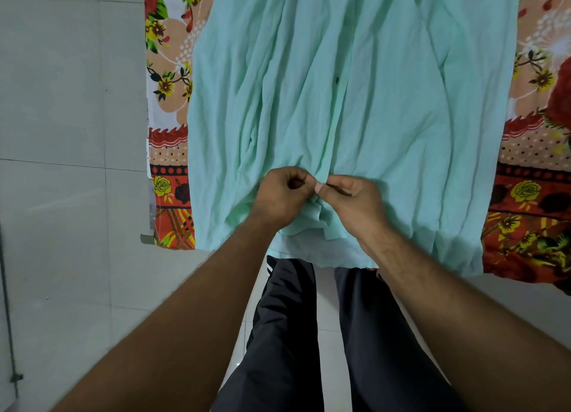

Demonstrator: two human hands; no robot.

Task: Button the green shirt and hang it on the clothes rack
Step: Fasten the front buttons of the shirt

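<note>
The mint green shirt (386, 109) lies spread and wrinkled on a floral sheet, its hem toward me. Along the front placket one dark button (337, 80) shows, fastened higher up. My left hand (282, 197) pinches the left edge of the placket near the hem. My right hand (349, 201) pinches the right edge, thumb and finger meeting the left hand's fingertips. The button between the fingers is hidden. No clothes rack is in view.
A red, orange and yellow floral sheet (170, 109) covers the surface under the shirt and hangs over its near edge. Pale floor tiles (61, 195) lie to the left. My legs in dark trousers (287, 334) stand below the hem.
</note>
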